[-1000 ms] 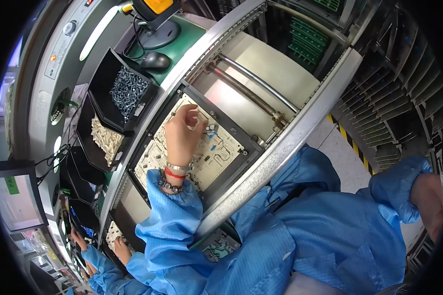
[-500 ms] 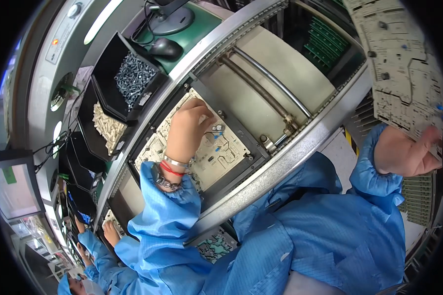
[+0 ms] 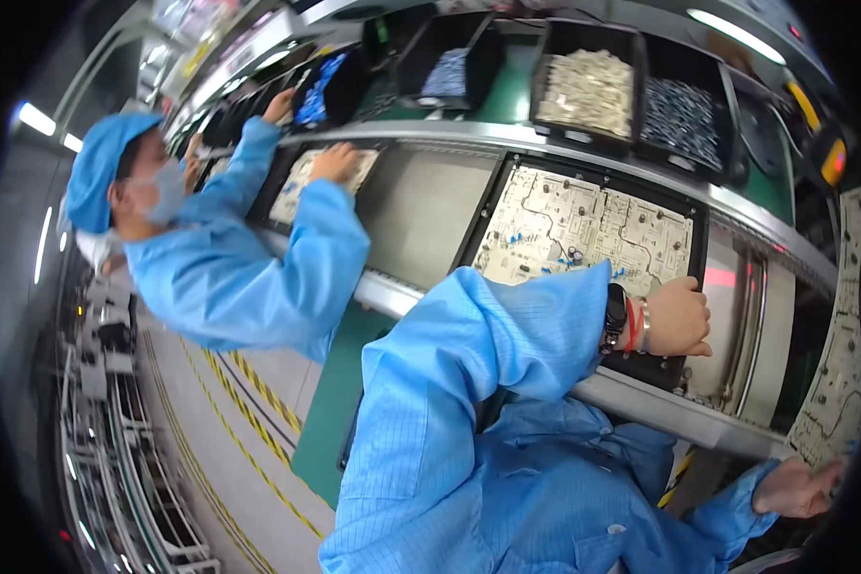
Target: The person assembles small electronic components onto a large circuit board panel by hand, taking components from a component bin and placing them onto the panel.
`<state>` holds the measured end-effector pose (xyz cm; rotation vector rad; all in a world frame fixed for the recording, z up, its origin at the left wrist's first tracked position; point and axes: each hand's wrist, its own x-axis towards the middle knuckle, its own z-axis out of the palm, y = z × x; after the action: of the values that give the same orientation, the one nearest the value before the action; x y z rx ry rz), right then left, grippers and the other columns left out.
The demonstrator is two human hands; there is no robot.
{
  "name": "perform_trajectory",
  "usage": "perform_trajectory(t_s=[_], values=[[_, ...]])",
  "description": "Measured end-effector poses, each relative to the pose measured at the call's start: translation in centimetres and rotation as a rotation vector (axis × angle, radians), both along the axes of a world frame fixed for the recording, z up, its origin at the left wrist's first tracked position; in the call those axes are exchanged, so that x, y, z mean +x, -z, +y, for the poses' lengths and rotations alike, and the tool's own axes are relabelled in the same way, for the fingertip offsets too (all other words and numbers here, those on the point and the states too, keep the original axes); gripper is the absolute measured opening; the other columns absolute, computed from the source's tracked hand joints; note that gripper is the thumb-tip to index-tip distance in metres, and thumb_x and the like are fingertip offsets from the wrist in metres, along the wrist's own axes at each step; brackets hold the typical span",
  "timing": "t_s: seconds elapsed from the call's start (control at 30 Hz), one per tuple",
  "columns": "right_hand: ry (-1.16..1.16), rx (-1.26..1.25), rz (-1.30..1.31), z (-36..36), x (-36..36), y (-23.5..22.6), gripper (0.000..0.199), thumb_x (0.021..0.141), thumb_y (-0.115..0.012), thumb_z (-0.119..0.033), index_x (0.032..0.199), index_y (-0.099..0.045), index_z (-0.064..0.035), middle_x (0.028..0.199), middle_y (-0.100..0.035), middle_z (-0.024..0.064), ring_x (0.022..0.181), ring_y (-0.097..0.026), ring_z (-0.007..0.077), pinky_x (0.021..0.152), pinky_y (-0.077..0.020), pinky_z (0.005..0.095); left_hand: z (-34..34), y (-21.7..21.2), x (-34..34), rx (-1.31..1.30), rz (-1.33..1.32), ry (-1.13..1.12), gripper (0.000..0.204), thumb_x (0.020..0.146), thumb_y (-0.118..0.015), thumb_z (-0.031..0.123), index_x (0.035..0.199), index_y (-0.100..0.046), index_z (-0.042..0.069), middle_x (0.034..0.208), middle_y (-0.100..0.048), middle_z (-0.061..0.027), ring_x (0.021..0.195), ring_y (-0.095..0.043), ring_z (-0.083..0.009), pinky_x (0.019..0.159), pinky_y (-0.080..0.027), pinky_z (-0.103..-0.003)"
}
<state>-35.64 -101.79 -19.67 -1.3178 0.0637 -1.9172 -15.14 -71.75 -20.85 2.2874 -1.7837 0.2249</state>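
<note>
A cream printed circuit board (image 3: 584,222), dotted with small black and blue components, lies in a black tray (image 3: 701,239) on the conveyor. At that tray's near right corner is my left hand (image 3: 677,318), its fingers curled against the frame's edge; the fingertips are partly hidden. A dark watch, a red cord and a metal bangle circle its wrist. My right hand (image 3: 796,490), low at the right rim, grips the lower end of another cream circuit board (image 3: 837,359), held upright and partly cut off by the picture's dark border.
Black bins behind the conveyor hold cream parts (image 3: 588,91), dark parts (image 3: 681,120) and blue parts (image 3: 325,86). A metal rail (image 3: 679,413) runs along the near side. To the left, a co-worker (image 3: 249,249) in blue reaches over another board (image 3: 292,196).
The view has swung left, bringing the co-worker into fuller sight. My left hand has gone from above the board's middle to the tray's edge. My right hand still holds its board.
</note>
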Motion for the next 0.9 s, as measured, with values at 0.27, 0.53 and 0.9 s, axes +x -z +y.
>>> perform_trajectory(t_s=[0.27,0.53,0.9], values=[[-0.113,0.043,0.024,3.5,5.7,-2.3,0.023,0.081,-0.056,0.007,0.104,-0.059,0.0054,0.105,-0.060,0.0187,0.095,-0.057,0.0283,0.088,-0.0469,0.0430,16.0,-3.8,-2.3,-0.213,0.083,-0.289,0.038,0.082,-0.058,0.025,0.114,-0.054,0.003,0.116,-0.054,-0.0150,0.109,-0.051,-0.0284,0.094,-0.039,-0.038],[-0.457,0.008,-0.174,11.0,9.3,-6.7,0.024,0.078,-0.058,0.010,0.101,-0.058,0.0051,0.104,-0.060,0.0183,0.092,-0.058,0.0281,0.087,-0.0473,0.0404,36.2,7.3,-20.1,-0.338,0.199,-1.686,0.015,0.080,-0.059,0.013,0.092,-0.060,0.003,0.085,-0.058,-0.0157,0.083,-0.056,-0.0337,0.069,-0.046,-0.041],[-0.409,0.102,-0.056,7.8,10.0,-4.5,0.012,0.077,-0.069,-0.002,0.080,-0.058,0.0024,0.084,-0.061,0.0121,0.079,-0.057,0.0200,0.074,-0.0494,0.0355,41.3,15.0,-25.3,-0.023,-0.094,-2.000,0.027,0.084,-0.056,0.026,0.081,-0.050,0.000,0.082,-0.055,-0.0203,0.079,-0.053,-0.0371,0.069,-0.045,-0.045]])
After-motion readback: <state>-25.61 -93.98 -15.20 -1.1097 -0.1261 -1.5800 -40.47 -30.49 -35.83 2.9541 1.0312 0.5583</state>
